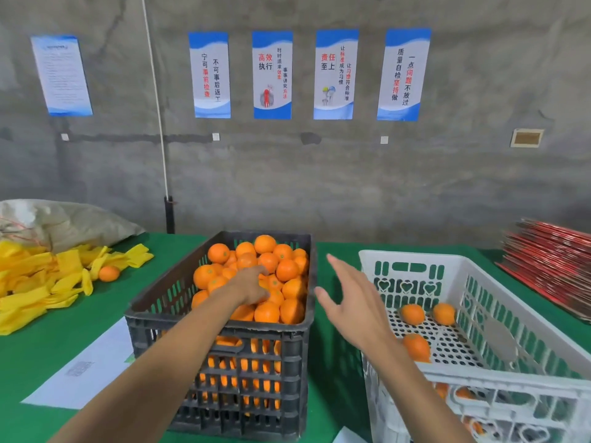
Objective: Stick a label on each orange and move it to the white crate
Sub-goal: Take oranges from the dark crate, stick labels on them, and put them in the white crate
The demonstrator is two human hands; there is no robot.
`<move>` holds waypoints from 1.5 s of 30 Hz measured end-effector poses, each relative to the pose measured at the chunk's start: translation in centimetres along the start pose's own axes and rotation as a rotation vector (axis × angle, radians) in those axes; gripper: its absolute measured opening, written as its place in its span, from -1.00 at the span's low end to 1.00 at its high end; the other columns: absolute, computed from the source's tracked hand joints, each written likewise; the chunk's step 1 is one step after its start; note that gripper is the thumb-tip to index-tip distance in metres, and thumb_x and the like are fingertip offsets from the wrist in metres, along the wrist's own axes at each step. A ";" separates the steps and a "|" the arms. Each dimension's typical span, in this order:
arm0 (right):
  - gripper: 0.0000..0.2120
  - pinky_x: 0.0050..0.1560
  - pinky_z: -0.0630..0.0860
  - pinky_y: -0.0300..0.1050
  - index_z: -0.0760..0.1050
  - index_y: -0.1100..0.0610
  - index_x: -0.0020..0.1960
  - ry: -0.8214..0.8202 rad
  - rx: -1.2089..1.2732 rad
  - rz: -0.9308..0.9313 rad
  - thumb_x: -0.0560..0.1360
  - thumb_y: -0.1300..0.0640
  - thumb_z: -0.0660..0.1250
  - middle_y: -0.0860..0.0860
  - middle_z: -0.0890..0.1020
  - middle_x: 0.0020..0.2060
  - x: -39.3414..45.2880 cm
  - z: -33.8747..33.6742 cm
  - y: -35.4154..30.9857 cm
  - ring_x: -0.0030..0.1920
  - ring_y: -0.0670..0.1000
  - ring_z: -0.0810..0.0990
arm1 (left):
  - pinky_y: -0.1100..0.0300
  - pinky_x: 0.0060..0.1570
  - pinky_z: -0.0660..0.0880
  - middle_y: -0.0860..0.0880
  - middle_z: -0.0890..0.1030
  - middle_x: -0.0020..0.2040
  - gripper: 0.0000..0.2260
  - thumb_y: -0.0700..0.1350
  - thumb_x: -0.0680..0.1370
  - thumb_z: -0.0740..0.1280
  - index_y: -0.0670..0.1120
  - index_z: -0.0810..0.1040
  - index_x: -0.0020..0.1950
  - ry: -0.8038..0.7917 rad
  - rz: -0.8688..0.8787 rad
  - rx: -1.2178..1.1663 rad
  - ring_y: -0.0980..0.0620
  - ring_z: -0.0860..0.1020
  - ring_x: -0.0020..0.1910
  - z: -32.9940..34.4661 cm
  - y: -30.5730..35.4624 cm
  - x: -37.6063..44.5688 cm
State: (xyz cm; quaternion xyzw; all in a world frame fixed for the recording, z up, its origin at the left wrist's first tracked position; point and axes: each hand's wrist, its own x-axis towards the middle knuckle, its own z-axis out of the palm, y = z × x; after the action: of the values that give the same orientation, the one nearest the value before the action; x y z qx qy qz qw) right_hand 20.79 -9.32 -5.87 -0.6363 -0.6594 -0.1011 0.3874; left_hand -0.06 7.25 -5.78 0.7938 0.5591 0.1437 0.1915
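Note:
A black crate heaped with oranges stands in the middle of the green table. My left hand reaches into it and lies on the pile; I cannot tell whether its hidden fingers grip an orange. My right hand hovers open and empty between the two crates, fingers spread. The white crate on the right holds three oranges on its perforated floor.
A white sheet of paper lies left of the black crate. Yellow foam nets with one loose orange and a sack fill the far left. Red flat packs are stacked at far right.

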 end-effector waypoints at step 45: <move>-0.46 0.25 0.42 -0.05 0.54 0.01 0.37 -0.502 0.061 0.212 0.53 -0.30 0.36 -0.11 0.56 0.23 -28.0 4.1 4.2 0.21 -0.03 0.43 | -0.06 0.24 0.59 -0.26 0.62 0.27 -0.65 -0.07 0.69 0.34 0.00 0.43 0.47 -0.075 -0.274 -1.536 -0.21 0.72 0.10 25.6 1.3 -26.3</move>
State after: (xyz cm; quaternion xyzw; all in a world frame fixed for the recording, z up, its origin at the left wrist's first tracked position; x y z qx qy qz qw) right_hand 20.04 -27.35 -28.08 -0.6948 -0.6674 0.1207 0.2392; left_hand 3.53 -21.60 -28.21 0.3669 0.3892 0.4387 0.7221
